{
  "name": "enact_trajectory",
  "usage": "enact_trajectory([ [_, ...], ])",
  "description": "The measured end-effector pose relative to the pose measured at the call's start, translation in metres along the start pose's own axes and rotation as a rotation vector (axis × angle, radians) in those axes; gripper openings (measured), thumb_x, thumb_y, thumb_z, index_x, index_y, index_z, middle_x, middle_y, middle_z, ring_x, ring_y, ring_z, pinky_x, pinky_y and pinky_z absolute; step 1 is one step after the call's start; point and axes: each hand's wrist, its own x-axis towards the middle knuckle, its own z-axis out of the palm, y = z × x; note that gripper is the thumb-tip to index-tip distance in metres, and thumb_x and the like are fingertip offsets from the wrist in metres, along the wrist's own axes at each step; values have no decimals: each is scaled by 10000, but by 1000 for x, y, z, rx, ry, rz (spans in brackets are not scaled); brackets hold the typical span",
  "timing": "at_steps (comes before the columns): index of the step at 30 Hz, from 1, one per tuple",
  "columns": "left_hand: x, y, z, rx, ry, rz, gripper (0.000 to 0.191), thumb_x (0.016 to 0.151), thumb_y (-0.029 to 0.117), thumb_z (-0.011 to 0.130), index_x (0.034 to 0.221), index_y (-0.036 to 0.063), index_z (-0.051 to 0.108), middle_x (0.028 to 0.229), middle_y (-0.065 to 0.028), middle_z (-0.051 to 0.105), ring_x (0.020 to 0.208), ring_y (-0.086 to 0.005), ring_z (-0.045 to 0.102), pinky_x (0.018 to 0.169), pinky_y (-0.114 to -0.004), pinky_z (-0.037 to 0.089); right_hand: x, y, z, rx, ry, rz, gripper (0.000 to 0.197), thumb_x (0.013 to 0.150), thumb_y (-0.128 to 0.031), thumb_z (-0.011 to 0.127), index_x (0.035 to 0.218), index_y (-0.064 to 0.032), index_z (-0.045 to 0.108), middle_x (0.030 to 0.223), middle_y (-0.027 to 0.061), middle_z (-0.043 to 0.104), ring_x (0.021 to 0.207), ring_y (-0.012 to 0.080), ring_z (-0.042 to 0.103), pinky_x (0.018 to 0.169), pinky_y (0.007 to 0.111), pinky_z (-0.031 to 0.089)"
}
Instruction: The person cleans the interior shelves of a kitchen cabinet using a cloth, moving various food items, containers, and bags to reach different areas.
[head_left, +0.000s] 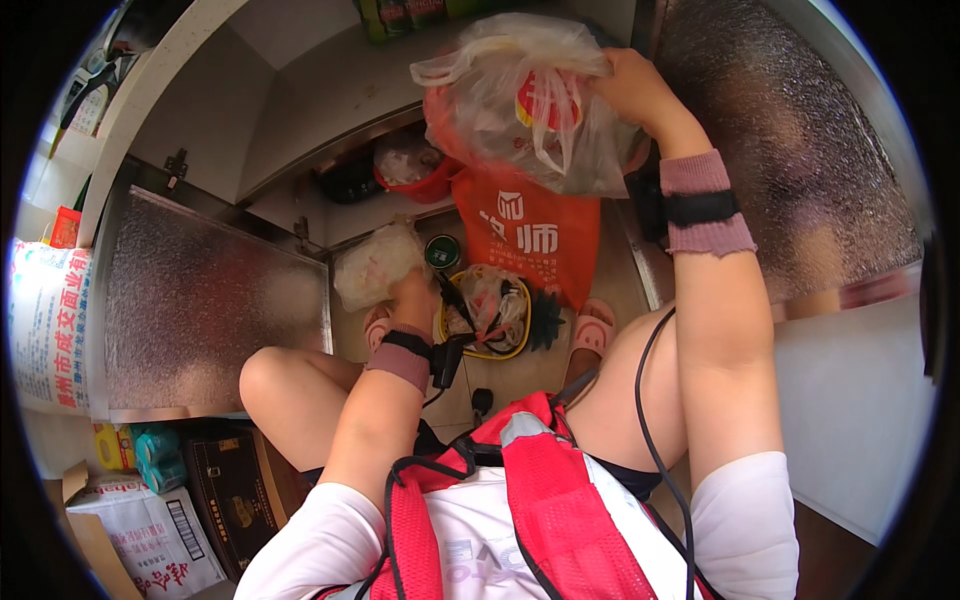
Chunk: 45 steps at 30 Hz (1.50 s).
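My right hand (630, 84) grips the gathered edge of a large translucent plastic bag (517, 97) with reddish contents, in front of the open cabinet. An orange printed bag (529, 232) stands below it. At my left hand (417, 289) is a smaller pale plastic bag (375, 259); the fingers are mostly hidden behind it, so their grip cannot be told. Right of that hand are a round dark green tin (442, 252) and a yellow-rimmed basket (527, 319) holding plastic bags and a black cable. A dark green spiky object (547, 321) touches the basket's right side.
Frosted cabinet doors (217, 300) stand open on both sides. Inside the cabinet, a red bowl (427, 193) holds a plastic bag, beside a black object (351, 180). Cartons (150, 532) and a dark case (232, 495) lie at lower left. My pink slippers (595, 326) flank the basket.
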Motion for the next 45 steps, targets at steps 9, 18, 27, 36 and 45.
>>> enact_trajectory([
  [9, -3, -45, -77, 1801, -900, 513, 402, 689, 182, 695, 1049, 20, 622, 1049, -210, 620, 940, -336, 608, 803, -363, 491, -1, 5, -8, 58, 41, -28, 356, 768, -177, 625, 1092, -29, 629, 938, 185, 675, 891, 306, 656, 789, 360, 493],
  [18, 18, -72, -99, 1352, -1131, 481, 343, 656, 174, 725, 961, 28, 667, 859, -193, 654, 827, -328, 640, 719, -369, 500, 1, 8, -12, 71, -11, -24, 367, 787, -150, 623, 1114, 16, 605, 952, 149, 673, 868, 213, 636, 778, 322, 481],
  [27, 39, -84, -104, 1351, -1200, 337, 416, 649, 201, 749, 1011, 20, 655, 878, -186, 664, 837, -318, 642, 740, -362, 496, 1, 23, -16, 123, -26, -14, 371, 782, -152, 626, 1105, 29, 607, 940, 141, 678, 858, 193, 635, 780, 317, 478],
  [36, 55, -93, -107, 1355, -1301, 501, 358, 654, 189, 761, 979, 69, 669, 870, -183, 654, 860, -360, 617, 758, -381, 486, -7, 4, -20, 274, -40, 128, 339, 803, -92, 611, 1108, 54, 600, 965, 86, 664, 848, 134, 605, 777, 287, 474],
  [45, 59, -103, -120, 1308, -1378, 770, 234, 807, 127, 641, 1025, 42, 622, 957, -171, 652, 869, -334, 631, 740, -391, 509, -11, 0, -20, 310, -50, 138, 329, 801, -80, 612, 1104, 50, 604, 961, 100, 672, 847, 146, 615, 777, 289, 481],
])
